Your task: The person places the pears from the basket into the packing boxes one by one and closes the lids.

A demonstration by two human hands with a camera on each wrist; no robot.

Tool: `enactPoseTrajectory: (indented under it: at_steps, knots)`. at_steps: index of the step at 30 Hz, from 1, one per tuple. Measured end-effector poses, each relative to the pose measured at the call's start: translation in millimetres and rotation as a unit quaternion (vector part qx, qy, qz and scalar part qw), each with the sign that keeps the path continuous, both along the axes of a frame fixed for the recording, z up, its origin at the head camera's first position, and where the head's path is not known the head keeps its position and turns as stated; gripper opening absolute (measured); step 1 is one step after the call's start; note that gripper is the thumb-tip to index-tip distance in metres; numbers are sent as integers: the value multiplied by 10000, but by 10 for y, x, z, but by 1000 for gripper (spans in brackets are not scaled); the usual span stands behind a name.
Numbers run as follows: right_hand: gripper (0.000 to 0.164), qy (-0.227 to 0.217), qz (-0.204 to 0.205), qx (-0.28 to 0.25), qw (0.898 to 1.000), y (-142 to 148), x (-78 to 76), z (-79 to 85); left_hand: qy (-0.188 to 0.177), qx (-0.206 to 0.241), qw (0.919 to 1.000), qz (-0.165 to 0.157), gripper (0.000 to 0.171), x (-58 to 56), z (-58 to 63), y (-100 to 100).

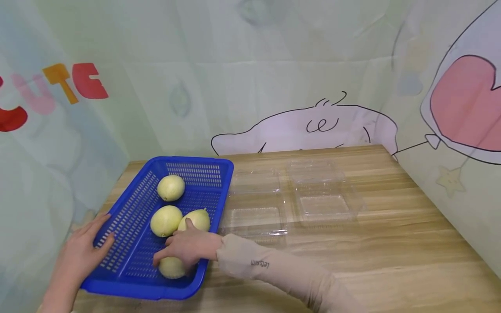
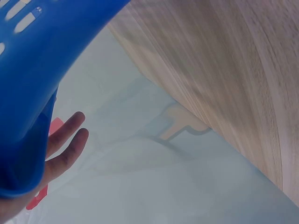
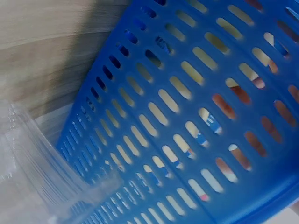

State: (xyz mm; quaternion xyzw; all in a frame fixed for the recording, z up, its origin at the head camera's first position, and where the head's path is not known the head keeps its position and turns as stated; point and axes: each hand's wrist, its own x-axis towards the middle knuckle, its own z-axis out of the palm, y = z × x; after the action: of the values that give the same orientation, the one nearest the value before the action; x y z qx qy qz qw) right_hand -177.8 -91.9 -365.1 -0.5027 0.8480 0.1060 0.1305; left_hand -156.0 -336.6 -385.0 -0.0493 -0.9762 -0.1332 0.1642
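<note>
A blue plastic basket [image 1: 225, 191] on the table holds several pale yellow-green melons. My right hand [image 1: 192, 247] reaches over its right side and grips the nearest melon [image 1: 172, 268], partly covering it. Just beyond that hand lies another melon [image 1: 198, 219], touching a melon [image 1: 166, 221] on its left; farther back sits one more melon [image 1: 171, 188]. At the left rim rests my left hand [image 1: 80, 250], thumb over the inner side. Straight, spread fingers [image 2: 70, 151] extend past the rim in the left wrist view. Through the basket slots, the right wrist view shows only bits of fingers and melon.
Right of the basket stand two clear plastic clamshell boxes, one [image 1: 256, 215] close beside it and another [image 1: 325, 204] farther right, both with raised lids. They rest on a wood-grain table [image 1: 391, 248]. Printed fabric [image 1: 188, 87] walls surround the table's back and sides.
</note>
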Motion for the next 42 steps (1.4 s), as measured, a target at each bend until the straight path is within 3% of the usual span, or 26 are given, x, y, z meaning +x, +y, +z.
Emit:
enactPoseTrajectory:
  at_steps: [14,25,42]
  knots:
    - [67,-139,135,-546,9983,58,-47,-33,13,-11,10000,29,52,-5,1,7]
    - [67,335,92,-1087,9935,141,-77,-10,-51,46,10000,-2,52,-17,11,24]
    - [71,731,-55,-1298,9888,212,-74,34,-8,77,10000,53,52,3,2,6]
